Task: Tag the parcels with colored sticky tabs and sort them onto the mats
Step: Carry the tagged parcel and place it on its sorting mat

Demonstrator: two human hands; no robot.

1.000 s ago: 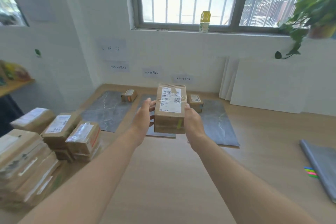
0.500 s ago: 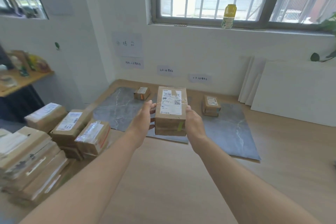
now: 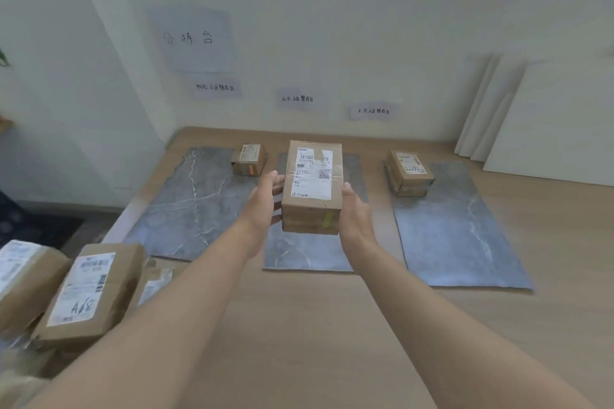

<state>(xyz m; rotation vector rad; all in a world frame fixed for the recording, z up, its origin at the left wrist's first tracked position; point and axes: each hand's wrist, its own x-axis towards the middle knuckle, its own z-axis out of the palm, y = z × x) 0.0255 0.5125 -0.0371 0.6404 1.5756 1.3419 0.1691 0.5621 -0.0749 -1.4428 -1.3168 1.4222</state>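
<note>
Sorting partway: the tabbed parcel (image 3: 312, 186) is hovering over the middle mat (image 3: 305, 252).
Left hand (image 3: 262, 206) and right hand (image 3: 355, 216) are clasping its sides, fingers (image 3: 277, 180) curling round it. A small box (image 3: 249, 159) is lying on the left mat (image 3: 186, 206) and a taped box (image 3: 410, 173) on the right mat (image 3: 458, 232); a pile (image 3: 89, 292) is waiting at the tabletop's (image 3: 332, 325) left edge.

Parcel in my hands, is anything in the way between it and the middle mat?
Nothing visible does. The parcel, held between left hand and right hand, is over the middle mat, whose visible part is bare. The orange-tabbed parcel sits aside on the left mat, the third parcel on the right mat.
</note>
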